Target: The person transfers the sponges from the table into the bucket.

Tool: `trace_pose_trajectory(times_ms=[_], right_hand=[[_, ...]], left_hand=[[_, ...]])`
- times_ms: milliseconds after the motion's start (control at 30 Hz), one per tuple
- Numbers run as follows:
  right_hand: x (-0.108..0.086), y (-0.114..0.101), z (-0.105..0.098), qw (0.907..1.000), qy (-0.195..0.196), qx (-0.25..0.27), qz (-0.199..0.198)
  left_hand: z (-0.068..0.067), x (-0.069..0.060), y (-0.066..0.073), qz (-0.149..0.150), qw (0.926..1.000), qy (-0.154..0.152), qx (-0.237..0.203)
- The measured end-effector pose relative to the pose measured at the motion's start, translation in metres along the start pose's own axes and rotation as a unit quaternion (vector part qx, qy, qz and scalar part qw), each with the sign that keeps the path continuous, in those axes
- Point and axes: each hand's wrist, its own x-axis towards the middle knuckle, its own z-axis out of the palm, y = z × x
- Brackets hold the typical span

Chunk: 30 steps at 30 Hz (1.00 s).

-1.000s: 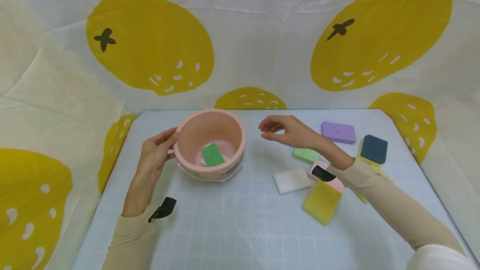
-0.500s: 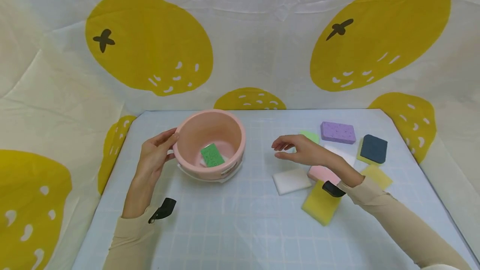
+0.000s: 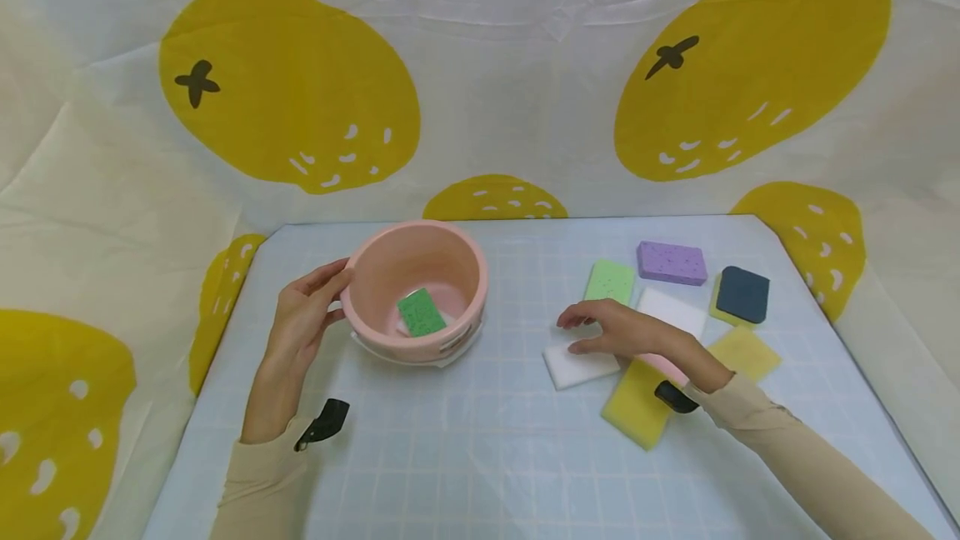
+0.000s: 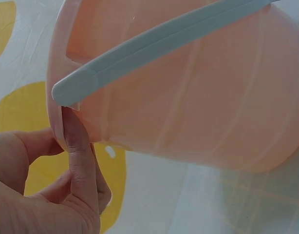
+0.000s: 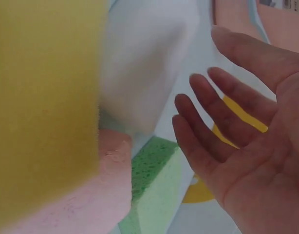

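Observation:
A pink bucket (image 3: 360,290) with a pale handle (image 4: 154,46) stands tilted toward me on the left of the table. My left hand (image 3: 306,315) pinches its rim between thumb and fingers. Inside the bucket lies a green sponge (image 3: 422,312) over something pale. My right hand (image 3: 628,332) hovers over a white sponge (image 3: 577,367), its fingers loosely bent with nothing between them. In the right wrist view the palm and fingers stand apart from the white sponge (image 5: 144,58). Beneath the wrist, a pink sponge (image 3: 666,367) is partly hidden.
Around the right hand lie a light green sponge (image 3: 609,282), a purple sponge (image 3: 672,262), a dark-topped yellow sponge (image 3: 742,295), another white piece (image 3: 670,311), a pale yellow piece (image 3: 746,353) and a yellow sponge (image 3: 637,407). A lemon-print cloth (image 3: 517,107) hangs behind the table.
My right hand has moved from beside the bucket, rightward and toward me, to above the white sponge. The left hand keeps its grip on the bucket's rim.

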Motion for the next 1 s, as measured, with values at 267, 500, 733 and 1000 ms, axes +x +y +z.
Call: trace_pose_trajectory(times_ms=[267,500,733,1000], right_hand=[[-0.007,0.006,0.008,0.9989,-0.031,0.003,0.035],[-0.008,0.008,0.012,0.9992,-0.035,-0.019,0.008],[-0.008,0.004,0.008,0.9987,-0.047,-0.003,0.02],[-0.007,-0.005,-0.007,0.998,-0.063,-0.005,-0.008]], left_hand=[[-0.003,-0.001,-0.001,0.007,0.9989,-0.016,-0.044],[-0.003,0.002,-0.002,0.001,0.9991,-0.015,-0.04],[-0.002,0.003,-0.002,0.002,0.9992,-0.017,-0.037],[-0.003,0.002,-0.001,-0.003,0.9991,-0.017,-0.04]])
